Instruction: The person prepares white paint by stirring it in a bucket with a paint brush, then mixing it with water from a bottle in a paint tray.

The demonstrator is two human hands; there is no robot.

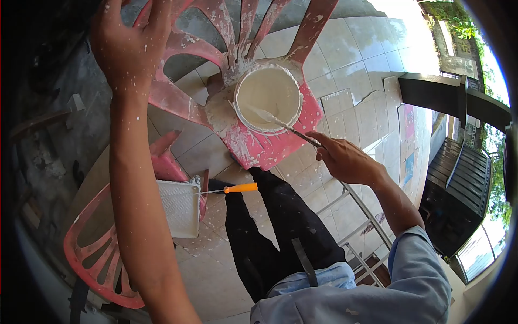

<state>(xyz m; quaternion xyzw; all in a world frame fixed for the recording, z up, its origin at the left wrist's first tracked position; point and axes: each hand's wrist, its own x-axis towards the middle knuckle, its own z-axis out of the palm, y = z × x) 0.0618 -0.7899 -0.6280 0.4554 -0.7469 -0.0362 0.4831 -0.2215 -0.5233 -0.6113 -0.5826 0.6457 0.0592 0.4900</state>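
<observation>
My right hand [348, 159] is closed round the thin handle of a paintbrush [294, 130]. The brush's pale, paint-coated head dips inside the rim of a round white bucket [239, 110] holding cream-coloured paint. This bucket stands on the seat of a paint-splattered red plastic chair [302, 139]. At the upper left, my left hand [129, 48] is raised in front of the chair's back, speckled with paint. Its visible fingers are spread apart, with their tips cut off by the frame's top edge.
Below the chair, a white paint tray [181, 229] rests beside my legs, with an orange-handled paint roller [241, 188] across it. A second red chair [86, 251] is at lower left. To my right stand a metal ladder [367, 213] and a dark gate [456, 189]. Paint spots mark the tiled floor [199, 259].
</observation>
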